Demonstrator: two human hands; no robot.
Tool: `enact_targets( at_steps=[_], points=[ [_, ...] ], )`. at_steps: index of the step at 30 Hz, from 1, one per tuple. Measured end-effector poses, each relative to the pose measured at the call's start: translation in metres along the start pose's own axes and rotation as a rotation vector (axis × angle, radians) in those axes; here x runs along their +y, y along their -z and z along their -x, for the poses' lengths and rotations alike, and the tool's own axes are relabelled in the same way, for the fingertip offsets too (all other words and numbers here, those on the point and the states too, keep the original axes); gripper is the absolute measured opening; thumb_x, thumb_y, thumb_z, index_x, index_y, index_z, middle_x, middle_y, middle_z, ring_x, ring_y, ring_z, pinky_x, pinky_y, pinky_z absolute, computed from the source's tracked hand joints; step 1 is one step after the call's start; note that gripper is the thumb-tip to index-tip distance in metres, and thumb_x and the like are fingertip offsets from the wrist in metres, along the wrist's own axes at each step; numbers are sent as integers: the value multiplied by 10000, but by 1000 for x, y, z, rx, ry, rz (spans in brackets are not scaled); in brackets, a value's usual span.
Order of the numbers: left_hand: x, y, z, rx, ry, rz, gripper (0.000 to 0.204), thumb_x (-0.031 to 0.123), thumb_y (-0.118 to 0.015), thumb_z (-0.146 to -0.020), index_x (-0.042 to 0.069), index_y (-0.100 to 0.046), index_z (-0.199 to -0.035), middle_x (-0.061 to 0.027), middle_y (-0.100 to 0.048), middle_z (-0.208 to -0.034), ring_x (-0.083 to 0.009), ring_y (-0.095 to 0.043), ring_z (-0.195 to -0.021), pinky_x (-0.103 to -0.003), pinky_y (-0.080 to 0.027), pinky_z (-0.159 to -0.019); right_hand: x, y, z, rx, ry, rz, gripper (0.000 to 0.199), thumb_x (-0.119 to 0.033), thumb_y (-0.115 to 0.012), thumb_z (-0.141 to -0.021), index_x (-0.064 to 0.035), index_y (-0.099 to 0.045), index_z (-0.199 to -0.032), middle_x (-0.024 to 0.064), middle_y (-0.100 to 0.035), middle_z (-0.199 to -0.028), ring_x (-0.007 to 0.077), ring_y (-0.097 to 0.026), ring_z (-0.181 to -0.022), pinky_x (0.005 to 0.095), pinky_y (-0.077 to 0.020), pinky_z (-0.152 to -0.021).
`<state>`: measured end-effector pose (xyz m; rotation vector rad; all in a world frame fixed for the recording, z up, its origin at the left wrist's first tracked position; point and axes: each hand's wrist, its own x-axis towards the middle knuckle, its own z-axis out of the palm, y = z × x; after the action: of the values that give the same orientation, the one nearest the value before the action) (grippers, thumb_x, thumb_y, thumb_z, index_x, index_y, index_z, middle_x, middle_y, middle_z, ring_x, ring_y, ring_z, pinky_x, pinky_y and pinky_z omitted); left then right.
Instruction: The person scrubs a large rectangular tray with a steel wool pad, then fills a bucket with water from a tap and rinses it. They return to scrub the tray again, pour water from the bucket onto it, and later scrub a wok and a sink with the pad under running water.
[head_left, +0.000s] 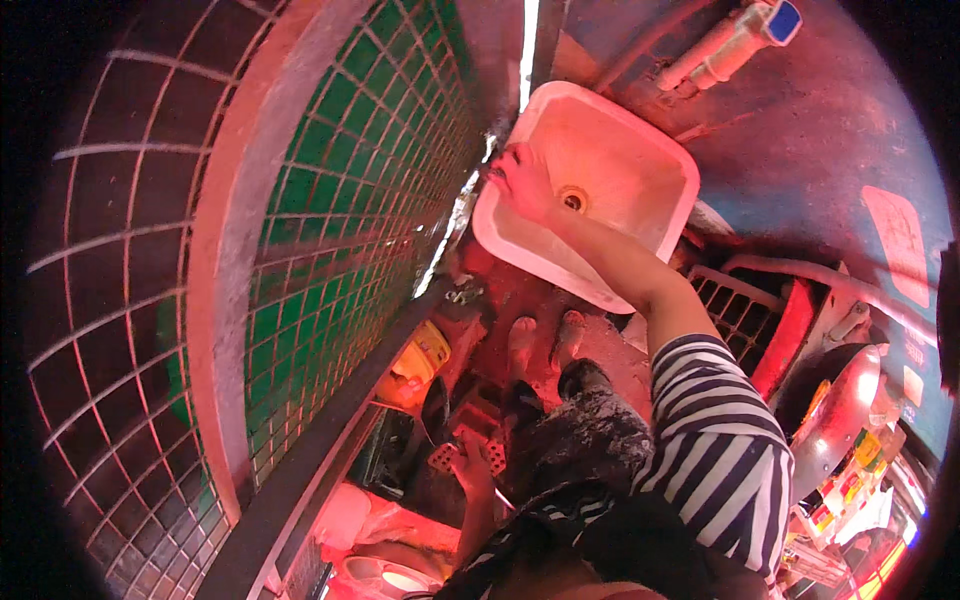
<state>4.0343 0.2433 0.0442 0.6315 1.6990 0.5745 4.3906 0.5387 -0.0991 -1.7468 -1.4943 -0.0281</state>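
A pale rectangular sink (pixel 640 160) with rounded corners and a round drain hole stands against the wall, tinted red by the light. My right hand (pixel 522 183) reaches across it from the striped sleeve. Its fingers curl over the sink's left rim, beside the mesh panel. Lower down, my left hand (pixel 472 464) is at a reddish block with holes (pixel 492 452). Whether those fingers grip the block is too small to tell. My feet and dust-marked dark trousers (pixel 590 430) show below the sink.
A wire mesh panel (pixel 330 190) with green backing fills the left side. A pipe with a blue end (pixel 725 48) juts from the wall. A wire rack (pixel 735 310) and a round metal vessel (pixel 840 410) stand right. A yellow container (pixel 420 357) sits near the panel.
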Motion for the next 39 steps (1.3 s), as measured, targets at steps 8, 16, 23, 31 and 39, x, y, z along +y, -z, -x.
enact_targets(
  at_steps=[8, 16, 23, 31, 39],
  points=[
    [24, -28, 5, 61, 49, -230, 276, 215, -445, -907, 69, -458, -673, 31, -404, -540, -40, -373, -464, -210, -282, -412, 82, 44, -89, 20, -127, 440, 173, -198, -525, -773, -94, -528, -911, 131, -529, -926, 310, -507, -860, 437, -419, -722],
    [1, -14, -13, -6, -102, -280, 282, 212, -459, -897, 81, -406, -653, 25, -386, -569, -51, -359, -478, -200, -295, -418, 157, 154, 30, -63, -398, 645, 198, -133, -466, -769, -85, -486, -960, 135, -489, -907, 312, -498, -848, 435, -417, -710],
    [21, -19, -13, -42, 144, -66, 246, 222, -467, -896, 81, -424, -699, 32, -395, -613, -42, -366, -525, -185, -313, -437, 172, 179, 66, 32, -516, 627, 178, -173, -492, -781, -70, -496, -926, 161, -487, -889, 350, -509, -852, 440, -428, -728],
    [-4, -9, -27, -57, 168, -103, 282, 282, -460, -900, 66, -477, -718, 18, -445, -593, -61, -399, -488, -199, -318, -422, 138, 209, 92, -16, -488, 707, 236, -243, -466, -828, -32, -464, -936, 201, -487, -897, 389, -521, -822, 487, -439, -674],
    [18, -21, -16, -111, 196, -325, 374, 317, -425, -902, 101, -393, -599, 21, -358, -444, -62, -345, -354, -219, -222, -313, -5, 203, 144, -681, -285, 276, 276, -217, -632, -637, -82, -556, -866, 144, -489, -835, 335, -500, -809, 416, -424, -664]
  ],
)
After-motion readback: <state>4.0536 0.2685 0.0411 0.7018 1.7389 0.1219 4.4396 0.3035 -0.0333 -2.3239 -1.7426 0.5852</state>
